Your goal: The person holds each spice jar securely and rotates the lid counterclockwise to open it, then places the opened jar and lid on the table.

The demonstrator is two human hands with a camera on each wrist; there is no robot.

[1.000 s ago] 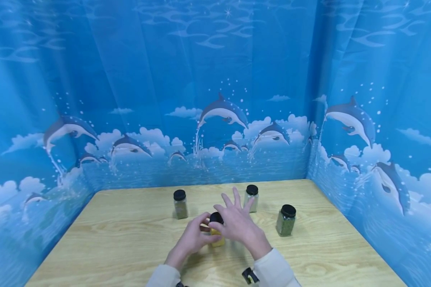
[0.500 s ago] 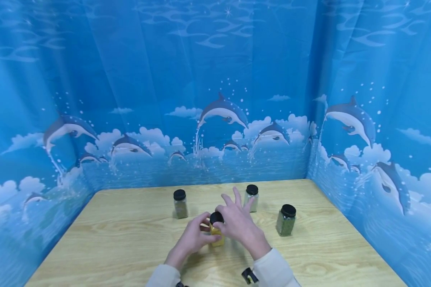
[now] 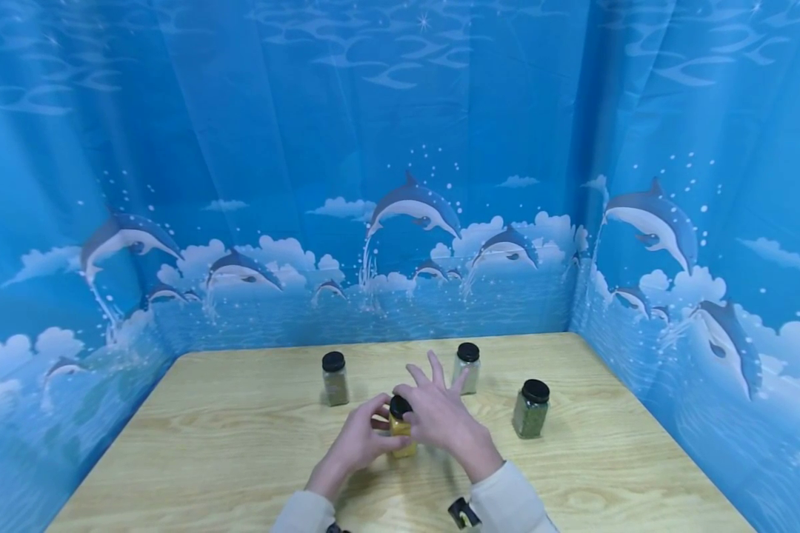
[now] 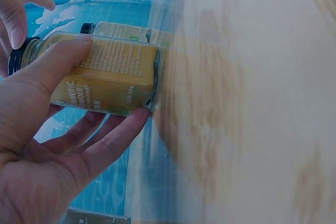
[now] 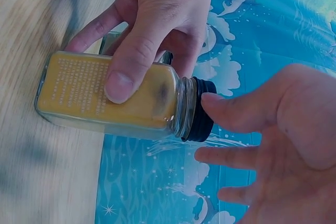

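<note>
A square glass jar of yellow turmeric powder [image 3: 398,428] stands upright near the middle of the wooden table. My left hand [image 3: 355,446] grips its body, the thumb [image 5: 123,80] across one face and the other fingers round the far side, as the right wrist view shows. The black screw lid [image 5: 202,121] sits on the jar's neck. My right hand [image 3: 443,420] pinches that lid between thumb and index finger, with the other fingers spread away from it. In the left wrist view, the printed label on the jar [image 4: 115,74] faces up beside the left thumb.
Three more black-lidded jars stand on the table [image 3: 193,437]: one with grey-brown powder [image 3: 336,389] behind on the left, a pale one [image 3: 467,370] behind the right hand, and one with green herbs [image 3: 530,413] at right. A blue dolphin-print curtain [image 3: 293,185] encloses the table.
My right thumb and fingers have shifted slightly round the lid, turning a little to the left. The left hand holds the jar in the same place, and the other jars have not moved.
</note>
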